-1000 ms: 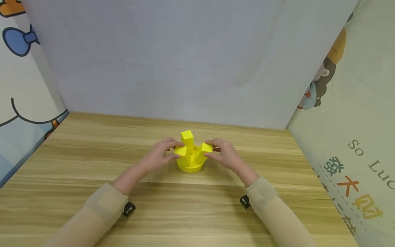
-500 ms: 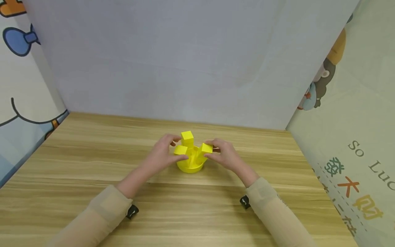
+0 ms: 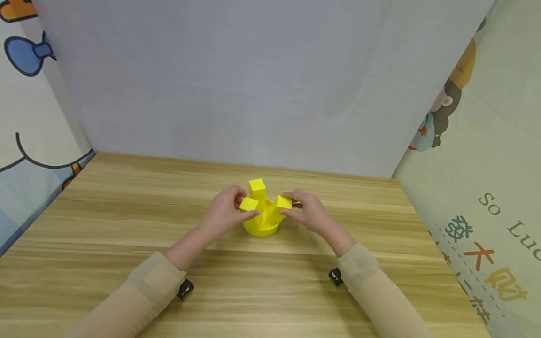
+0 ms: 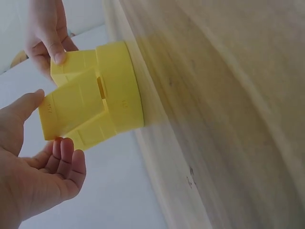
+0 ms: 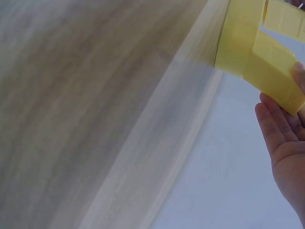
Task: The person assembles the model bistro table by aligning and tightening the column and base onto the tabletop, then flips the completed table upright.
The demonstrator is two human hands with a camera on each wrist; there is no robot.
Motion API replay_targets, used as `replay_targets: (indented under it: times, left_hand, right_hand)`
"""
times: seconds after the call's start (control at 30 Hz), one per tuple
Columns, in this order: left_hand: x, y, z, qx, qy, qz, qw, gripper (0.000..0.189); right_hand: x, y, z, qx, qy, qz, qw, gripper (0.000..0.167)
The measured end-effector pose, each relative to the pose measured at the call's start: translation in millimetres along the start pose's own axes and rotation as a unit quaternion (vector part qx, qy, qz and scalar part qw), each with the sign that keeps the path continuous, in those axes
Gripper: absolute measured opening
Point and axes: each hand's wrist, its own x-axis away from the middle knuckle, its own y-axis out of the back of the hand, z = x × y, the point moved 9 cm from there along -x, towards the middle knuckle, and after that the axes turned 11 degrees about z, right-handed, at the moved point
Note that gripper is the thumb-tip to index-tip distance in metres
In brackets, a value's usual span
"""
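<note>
A round, shallow yellow base stands on the table, with three square yellow blocks rising from it. The left block leans outward; my left hand pinches its top end between thumb and fingertips. On the other side, my right hand grips the top of the right block, which also tilts outward. The back block stands taller in the head view, touched by neither hand. In the left wrist view, a small slot shows where the near block meets the base wall.
The wood-grain tabletop spreads around the yellow base. A pale grey cloth backdrop hangs behind it. Printed cloths with cartoon figures and lettering flank the left side and right side.
My left hand loosened from the left block, its fingers spread apart, then its thumb shifted toward the block's front and it pinched again. The right hand kept its grip, nearly still.
</note>
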Motion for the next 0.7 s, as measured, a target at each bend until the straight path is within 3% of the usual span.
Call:
replay_targets:
  times: [0.2,0.5,0.6,0.7]
  left_hand:
    - [-4.2,-1.6,-8.5,-0.041,-0.051,0.031,0.9973,0.046]
    - [-8.0,-5.6,-11.8,-0.036,-0.098,0.063,0.9925,0.037]
    - [-7.7,-5.9,-12.7,-0.036,-0.101,0.068,0.9919,0.037]
    - [-6.9,-5.6,-10.6,-0.035,-0.081,0.060,0.9943,0.039]
  right_hand:
    - [-0.5,0,0,0.000,-0.005,0.000,1.0000,0.041]
    - [-0.3,0,-1,-0.002,0.001,-0.004,1.0000,0.042]
    - [-0.6,0,-2,-0.001,0.001,-0.003,1.0000,0.042]
    - [-1.0,0,-1,-0.001,0.004,-0.003,1.0000,0.042]
